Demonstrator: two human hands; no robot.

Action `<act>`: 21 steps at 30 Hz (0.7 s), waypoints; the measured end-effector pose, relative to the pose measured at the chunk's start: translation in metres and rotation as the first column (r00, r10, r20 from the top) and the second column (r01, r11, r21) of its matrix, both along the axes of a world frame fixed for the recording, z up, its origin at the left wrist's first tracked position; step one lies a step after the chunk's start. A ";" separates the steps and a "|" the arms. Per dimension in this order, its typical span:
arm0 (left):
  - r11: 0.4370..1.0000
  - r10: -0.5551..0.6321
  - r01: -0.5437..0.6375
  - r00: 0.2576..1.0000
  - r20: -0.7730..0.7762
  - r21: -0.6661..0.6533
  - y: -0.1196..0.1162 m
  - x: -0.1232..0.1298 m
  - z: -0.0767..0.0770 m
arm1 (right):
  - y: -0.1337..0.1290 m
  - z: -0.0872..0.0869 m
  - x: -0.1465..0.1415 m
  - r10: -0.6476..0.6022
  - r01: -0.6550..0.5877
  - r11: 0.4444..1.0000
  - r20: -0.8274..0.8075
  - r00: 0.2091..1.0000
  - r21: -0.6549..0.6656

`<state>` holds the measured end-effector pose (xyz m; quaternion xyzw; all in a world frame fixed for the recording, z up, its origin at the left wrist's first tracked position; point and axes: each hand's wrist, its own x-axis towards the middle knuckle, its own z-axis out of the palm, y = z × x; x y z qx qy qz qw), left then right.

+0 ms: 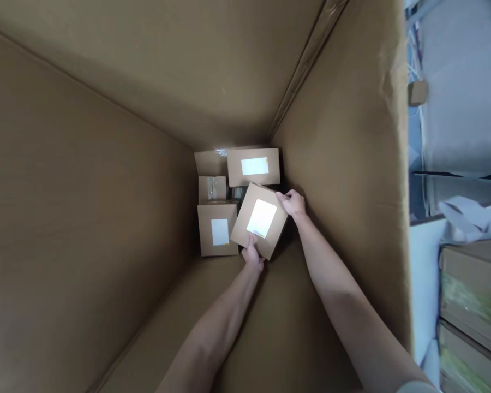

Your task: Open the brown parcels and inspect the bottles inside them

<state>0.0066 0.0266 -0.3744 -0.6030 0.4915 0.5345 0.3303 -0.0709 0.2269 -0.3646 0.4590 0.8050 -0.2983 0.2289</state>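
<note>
Deep inside a large cardboard carton [352, 109], both my hands grip a small cardboard box [242, 221] that is turned at an angle. A bright white label [262, 217] is on its upper face. My left hand [252, 255] holds the near edge, thumb on top and fingers underneath. At the right corner, my right hand [293, 203] pinches the box, its thumb along the top. To the left lies another labelled box [204, 232], close beside the held one. Just beyond is a wide labelled box [234, 168]. A smaller taped box [204, 188] sits at the far left.
High carton walls [85, 191] surround my arms, and the right wall's edge [407, 218] stands between me and the room. Outside it are stacked cardboard boxes [474, 295], crumpled white paper [470, 218] and a small brown box [417, 93].
</note>
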 end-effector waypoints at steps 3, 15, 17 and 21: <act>0.988 -0.119 0.094 0.969 -0.216 -0.122 -0.015 -0.009 0.041 | 0.004 0.041 0.008 -0.091 0.092 0.993 -0.019 0.996 0.074; 0.587 -0.809 0.710 0.496 -0.315 -0.390 -0.162 -0.161 0.043 | -0.130 0.039 0.040 -0.426 0.474 0.574 0.250 0.869 -0.668; 0.589 -0.806 0.733 0.504 -0.309 -0.340 -0.166 -0.165 0.033 | -0.157 0.026 0.045 -0.531 0.536 0.487 0.253 0.809 -0.689; 0.539 -0.825 0.809 0.452 -0.339 -0.235 -0.166 -0.168 0.054 | -0.168 0.038 0.052 -0.620 0.555 0.447 0.203 0.757 -0.702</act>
